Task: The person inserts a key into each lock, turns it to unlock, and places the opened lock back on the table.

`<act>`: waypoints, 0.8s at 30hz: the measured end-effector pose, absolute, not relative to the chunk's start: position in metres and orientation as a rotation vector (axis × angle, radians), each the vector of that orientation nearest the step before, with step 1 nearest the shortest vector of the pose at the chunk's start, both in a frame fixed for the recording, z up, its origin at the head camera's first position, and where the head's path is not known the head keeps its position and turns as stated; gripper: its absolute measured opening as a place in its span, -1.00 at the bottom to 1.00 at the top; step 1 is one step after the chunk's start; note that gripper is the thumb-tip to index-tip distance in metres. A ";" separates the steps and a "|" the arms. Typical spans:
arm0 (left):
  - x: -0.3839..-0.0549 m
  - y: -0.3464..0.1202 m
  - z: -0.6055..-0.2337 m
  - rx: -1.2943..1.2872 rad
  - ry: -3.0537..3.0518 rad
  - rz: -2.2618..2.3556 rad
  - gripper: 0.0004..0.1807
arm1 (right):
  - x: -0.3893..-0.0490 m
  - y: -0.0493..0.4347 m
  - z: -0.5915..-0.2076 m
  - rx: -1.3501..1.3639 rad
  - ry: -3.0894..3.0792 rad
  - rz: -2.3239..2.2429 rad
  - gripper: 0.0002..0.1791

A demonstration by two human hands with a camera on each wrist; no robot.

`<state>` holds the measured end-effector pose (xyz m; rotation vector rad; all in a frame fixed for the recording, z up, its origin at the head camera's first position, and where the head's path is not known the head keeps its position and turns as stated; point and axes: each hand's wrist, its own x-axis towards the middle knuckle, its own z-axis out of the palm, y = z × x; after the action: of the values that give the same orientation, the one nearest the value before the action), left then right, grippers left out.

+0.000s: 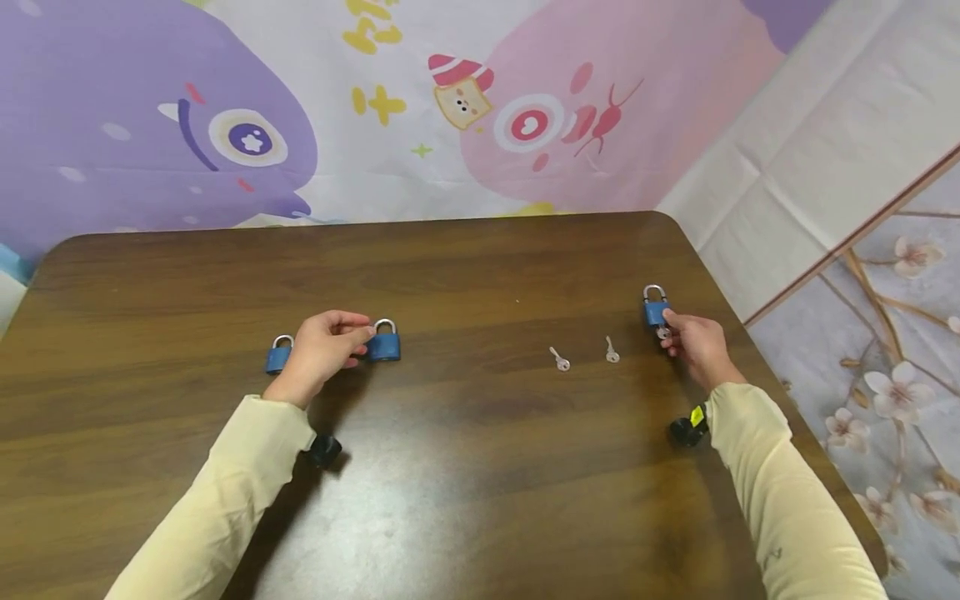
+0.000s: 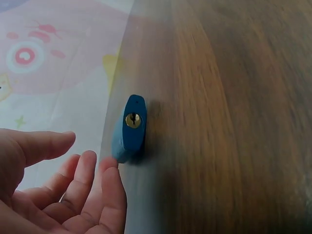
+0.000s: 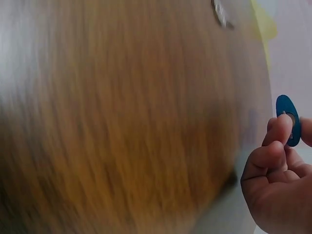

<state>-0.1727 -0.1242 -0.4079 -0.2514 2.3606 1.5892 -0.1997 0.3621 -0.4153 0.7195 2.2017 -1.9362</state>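
A blue padlock (image 1: 384,347) with a silver shackle stands right beside my left hand (image 1: 318,354). In the left wrist view its brass keyhole faces the camera, and the left thumb and fingers are spread apart, fingertips close to the padlock's lower end. Whether they touch it I cannot tell. My right hand (image 1: 697,343) pinches a small silver key (image 1: 663,332) at the bottom of another blue padlock (image 1: 655,312). How deep the key sits in it is hidden by the fingers. The right wrist view shows that padlock's blue underside (image 3: 286,105) between finger and thumb.
A third blue padlock (image 1: 277,359) stands left of the left hand, partly behind the wrist. Two loose silver keys (image 1: 560,360) lie on the brown wooden table (image 1: 480,467) between the hands. A cartoon-printed cloth (image 1: 420,183) hangs behind the table's far edge.
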 end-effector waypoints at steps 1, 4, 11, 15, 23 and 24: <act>-0.173 -0.125 -0.408 -0.259 2.359 1.586 -0.58 | -0.200 0.365 -0.416 0.732 2.223 -1.903 -0.78; -0.173 -0.125 -0.410 -0.271 2.347 1.576 -0.57 | -0.202 0.370 -0.418 0.747 2.277 -1.816 -0.68; -0.173 -0.125 -0.414 -0.277 2.304 1.573 -0.57 | -0.209 0.371 -0.420 0.692 2.400 -1.663 -0.55; -0.173 -0.124 -0.414 -0.282 2.294 1.568 -0.58 | -0.214 0.373 -0.422 0.658 2.450 -1.583 -0.70; -0.173 -0.124 -0.416 -0.286 2.306 1.557 -0.58 | -0.215 0.372 -0.424 0.638 2.521 -1.397 -0.50; -0.172 -0.123 -0.416 -0.285 2.304 1.554 -0.58 | -0.214 0.373 -0.425 0.638 2.531 -1.393 -0.48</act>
<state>-0.1723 -0.1231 -0.4163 -0.2849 2.3037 1.5538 -0.2140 0.3726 -0.4254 0.6377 2.5310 -1.3933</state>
